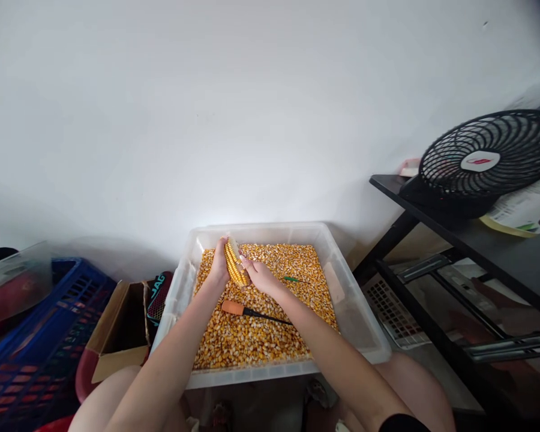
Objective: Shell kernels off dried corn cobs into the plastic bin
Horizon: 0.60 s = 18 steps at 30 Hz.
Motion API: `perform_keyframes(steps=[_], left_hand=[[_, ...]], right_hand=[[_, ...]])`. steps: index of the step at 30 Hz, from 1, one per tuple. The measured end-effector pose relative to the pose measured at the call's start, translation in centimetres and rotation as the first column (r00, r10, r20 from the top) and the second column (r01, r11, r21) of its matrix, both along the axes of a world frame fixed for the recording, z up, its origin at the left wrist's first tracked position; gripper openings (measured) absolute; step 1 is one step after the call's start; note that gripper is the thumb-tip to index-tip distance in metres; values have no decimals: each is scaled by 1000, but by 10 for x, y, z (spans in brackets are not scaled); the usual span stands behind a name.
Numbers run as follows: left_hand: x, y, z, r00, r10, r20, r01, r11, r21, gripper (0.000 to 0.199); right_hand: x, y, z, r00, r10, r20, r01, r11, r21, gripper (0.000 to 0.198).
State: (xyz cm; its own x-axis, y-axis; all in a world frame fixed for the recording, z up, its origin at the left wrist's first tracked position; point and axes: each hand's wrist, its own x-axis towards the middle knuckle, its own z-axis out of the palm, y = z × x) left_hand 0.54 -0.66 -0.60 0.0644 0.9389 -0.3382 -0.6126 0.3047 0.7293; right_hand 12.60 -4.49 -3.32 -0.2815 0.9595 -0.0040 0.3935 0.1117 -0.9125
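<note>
An ear of corn (234, 264) with rows of yellow kernels is held tilted above a translucent plastic bin (357, 327). Along its left side, my left hand (219, 264) is closed around it. My right hand (257, 273) grips the ear's lower right side, thumb against it and the other fingers partly hidden. Beneath both hands, loose corn kernels (243, 345) cover the bin's floor. On the kernels lies a tool with an orange handle (232, 308) and a dark shaft, partly behind my right forearm. A small green-handled tool (291, 278) rests farther right.
At left stand a blue plastic crate (67, 294) and an open cardboard box (119, 324). On the right, a black shelf rack (414, 207) carries a black fan (481, 159), with a white basket (393, 309) low beside it. A white wall (261, 120) rises behind the bin.
</note>
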Motion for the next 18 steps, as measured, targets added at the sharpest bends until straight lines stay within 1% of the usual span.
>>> perform_keyframes(steps=[2,5,7,9,12,15,18], left_hand=[[2,-1,2,1000,-11,2,11,999,44,31],[8,-4,1,998,-52,-31,55,992,111,30],[11,-7,1,992,-101,-68,108,988,109,32],[13,-9,1,984,-150,-96,158,984,77,37],[13,-12,3,980,-167,-109,174,983,54,42],[11,-13,6,978,-177,-107,182,982,42,43],[9,-13,8,973,-212,-86,215,976,29,45]], right_hand=[[3,1,3,999,17,-51,-18,1000,-2,66],[5,-2,9,998,19,-63,-11,992,123,55],[5,-5,11,999,26,-37,-19,985,173,51],[4,-7,10,1000,30,8,-31,986,162,54],[2,-7,4,999,14,39,-20,990,140,61],[2,-5,-2,1000,3,12,-5,991,136,63],[4,-1,-4,999,0,-41,3,997,78,67]])
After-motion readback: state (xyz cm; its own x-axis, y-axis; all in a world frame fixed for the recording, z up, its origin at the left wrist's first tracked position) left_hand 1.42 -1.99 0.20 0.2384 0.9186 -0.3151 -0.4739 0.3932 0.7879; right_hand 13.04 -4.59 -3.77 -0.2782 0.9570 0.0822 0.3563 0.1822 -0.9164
